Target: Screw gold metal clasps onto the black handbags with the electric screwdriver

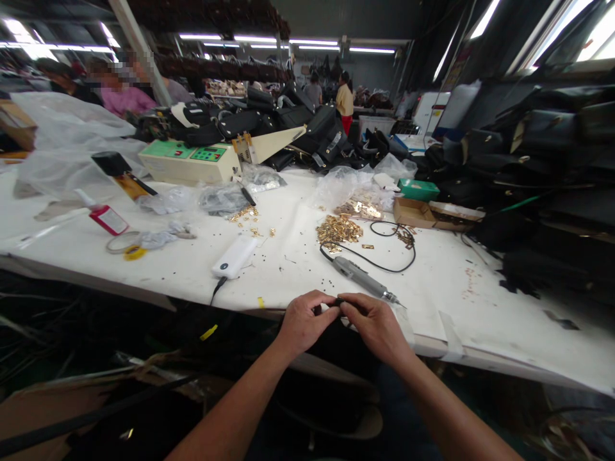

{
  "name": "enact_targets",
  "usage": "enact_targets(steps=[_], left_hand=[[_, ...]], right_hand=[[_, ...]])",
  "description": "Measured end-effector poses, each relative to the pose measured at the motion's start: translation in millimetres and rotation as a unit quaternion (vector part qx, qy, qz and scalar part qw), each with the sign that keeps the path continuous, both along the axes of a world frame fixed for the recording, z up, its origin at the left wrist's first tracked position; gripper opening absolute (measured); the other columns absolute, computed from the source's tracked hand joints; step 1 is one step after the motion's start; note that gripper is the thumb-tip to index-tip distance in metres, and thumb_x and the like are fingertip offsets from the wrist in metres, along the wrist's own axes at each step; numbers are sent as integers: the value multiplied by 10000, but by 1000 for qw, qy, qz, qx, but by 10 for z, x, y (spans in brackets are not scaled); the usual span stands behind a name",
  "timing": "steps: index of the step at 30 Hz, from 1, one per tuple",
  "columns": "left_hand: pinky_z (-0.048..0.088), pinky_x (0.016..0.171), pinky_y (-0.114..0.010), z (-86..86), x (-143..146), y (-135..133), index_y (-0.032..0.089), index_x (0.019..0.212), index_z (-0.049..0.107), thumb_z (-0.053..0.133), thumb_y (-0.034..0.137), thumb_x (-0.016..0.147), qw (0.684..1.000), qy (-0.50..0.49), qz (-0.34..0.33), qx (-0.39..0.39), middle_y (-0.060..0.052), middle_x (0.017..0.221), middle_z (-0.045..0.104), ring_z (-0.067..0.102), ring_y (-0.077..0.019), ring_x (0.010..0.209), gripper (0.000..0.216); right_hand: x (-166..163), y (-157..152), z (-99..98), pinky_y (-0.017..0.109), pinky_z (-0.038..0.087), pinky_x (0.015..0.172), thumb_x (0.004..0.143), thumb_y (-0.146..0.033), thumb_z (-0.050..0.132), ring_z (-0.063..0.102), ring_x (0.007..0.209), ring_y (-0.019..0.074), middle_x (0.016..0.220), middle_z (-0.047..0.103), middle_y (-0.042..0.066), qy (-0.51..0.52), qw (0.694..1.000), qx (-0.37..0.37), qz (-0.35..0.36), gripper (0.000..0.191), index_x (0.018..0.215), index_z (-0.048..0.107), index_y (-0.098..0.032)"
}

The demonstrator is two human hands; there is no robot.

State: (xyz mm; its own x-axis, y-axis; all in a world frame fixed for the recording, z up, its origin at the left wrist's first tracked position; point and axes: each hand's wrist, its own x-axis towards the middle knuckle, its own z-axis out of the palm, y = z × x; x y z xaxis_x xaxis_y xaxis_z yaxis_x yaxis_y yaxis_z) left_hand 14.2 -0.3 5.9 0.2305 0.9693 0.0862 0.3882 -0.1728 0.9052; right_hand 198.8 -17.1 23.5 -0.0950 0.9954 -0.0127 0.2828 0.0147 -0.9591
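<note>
Electric screwdriver [358, 275] on table [283, 282], just beyond hands [377, 323]; fittings pile [339, 232] behind it, power adapter [235, 257] left

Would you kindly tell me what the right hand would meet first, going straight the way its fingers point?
The right hand would probably meet the left hand, just across the dark piece between them; exact depth is unclear.

The left forearm [243, 400] slants up and right from the bottom edge of the frame, the right forearm [449, 400] up and left from the lower right, both bare. The left hand [303, 321] and the right hand [378, 325] meet just below the middle of the frame, thumbs and forefingers bent inward, their tips pinched close together.
</note>
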Motion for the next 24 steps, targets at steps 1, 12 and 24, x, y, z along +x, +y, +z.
enact_targets(steps=[1,12,24], left_hand=[[455,684,-250,19,4,0,239,958,791,689,379,848,1000,5,-2,-3,-12,887,758,640,-152,742,205],[509,738,-273,68,95,44,221,1005,791,638,394,875,998,-16,-4,-68,-22,921,789,693,-191,795,266],[437,611,-247,146,162,52,193,919,780,625,384,855,997,11,2,-74,-1,709,711,603,-154,640,255]], right_hand=[[7,8,-7,387,529,877,880,-398,654,698,936,273,1036,768,51,5,1000,-14,-4,272,1062,795,-251],[76,43,-74,399,526,897,906,-386,635,695,962,270,1057,763,46,2,1000,-10,-3,278,1097,790,-255],[105,39,78,295,537,791,889,-263,591,697,850,196,944,769,28,-33,999,33,3,274,1047,812,-232]])
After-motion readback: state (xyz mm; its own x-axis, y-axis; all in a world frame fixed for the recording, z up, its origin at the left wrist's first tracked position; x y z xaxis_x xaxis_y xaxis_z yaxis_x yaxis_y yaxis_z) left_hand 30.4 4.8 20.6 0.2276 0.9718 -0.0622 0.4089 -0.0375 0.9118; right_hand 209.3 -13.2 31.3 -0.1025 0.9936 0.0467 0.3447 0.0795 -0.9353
